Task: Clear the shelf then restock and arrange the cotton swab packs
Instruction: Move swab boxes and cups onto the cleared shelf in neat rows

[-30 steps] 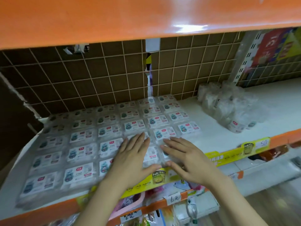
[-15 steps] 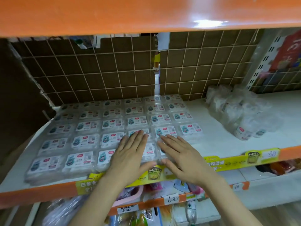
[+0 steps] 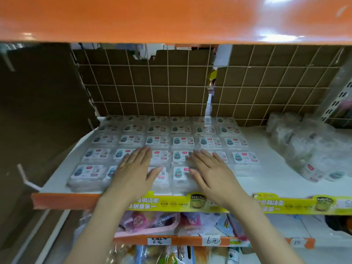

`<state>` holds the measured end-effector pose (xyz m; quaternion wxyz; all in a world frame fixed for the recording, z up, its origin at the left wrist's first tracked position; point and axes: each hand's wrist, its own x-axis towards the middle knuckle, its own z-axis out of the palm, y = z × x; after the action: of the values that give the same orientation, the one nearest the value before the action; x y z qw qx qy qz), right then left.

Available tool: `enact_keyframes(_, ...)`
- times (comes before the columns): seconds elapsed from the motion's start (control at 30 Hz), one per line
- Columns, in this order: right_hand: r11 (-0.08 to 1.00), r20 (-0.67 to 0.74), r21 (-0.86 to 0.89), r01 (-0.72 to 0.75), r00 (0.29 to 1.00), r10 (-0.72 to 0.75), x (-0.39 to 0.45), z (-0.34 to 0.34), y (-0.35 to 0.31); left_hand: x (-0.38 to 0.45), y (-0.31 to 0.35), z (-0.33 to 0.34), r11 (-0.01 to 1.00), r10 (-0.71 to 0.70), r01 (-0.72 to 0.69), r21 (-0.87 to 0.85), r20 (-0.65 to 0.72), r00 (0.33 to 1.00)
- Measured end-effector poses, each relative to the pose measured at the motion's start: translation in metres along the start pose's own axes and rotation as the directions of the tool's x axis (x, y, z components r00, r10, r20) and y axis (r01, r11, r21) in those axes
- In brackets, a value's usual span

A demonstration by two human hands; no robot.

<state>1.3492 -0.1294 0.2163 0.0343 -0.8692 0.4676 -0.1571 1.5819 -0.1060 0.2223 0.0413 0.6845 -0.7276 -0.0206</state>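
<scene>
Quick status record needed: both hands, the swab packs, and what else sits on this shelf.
left hand: flat, fingers straight, resting on the front rows of packs
right hand: flat, fingers spread, resting on packs beside the left
cotton swab packs: laid flat in a grid, left part of the shelf
shelf: white surface, orange front edge
clear-wrapped bundles: loose heap at right, apart from the grid
</scene>
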Motion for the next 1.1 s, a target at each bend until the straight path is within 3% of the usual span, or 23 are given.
enact_keyframes(0.17,0.995,0.042,-0.033,-0.090,0.995,0.092,0.033,0.013,-0.032,-0.005,-0.069,-0.009,0.979,-0.198,0.199,0.053,-0.016,0.980)
enact_keyframes(0.3,0.978,0.101,-0.061,-0.199,0.974,0.205,0.059,0.023,-0.059,0.001,-0.120,-0.014,0.965,-0.260,0.260,0.013,0.006,0.966)
enact_keyframes(0.47,0.949,0.182,-0.072,-0.308,0.931,0.316,0.081,0.037,-0.079,0.015,-0.141,-0.012,0.972,-0.215,0.219,-0.090,0.055,0.975)
enact_keyframes(0.67,0.928,0.162,-0.098,-0.360,0.914,0.372,0.091,0.035,-0.087,0.017,-0.136,-0.005,0.975,-0.132,0.143,-0.168,0.079,0.988)
enact_keyframes(0.97,0.969,0.210,-0.068,-0.236,0.946,0.246,0.143,0.052,-0.150,0.025,-0.161,-0.016,0.967,-0.016,0.046,-0.252,0.120,0.993)
enact_keyframes(1.1,0.971,0.260,-0.068,-0.230,0.935,0.240,0.153,0.063,-0.163,0.037,-0.196,-0.009,0.920,-0.096,0.111,-0.376,0.060,0.994)
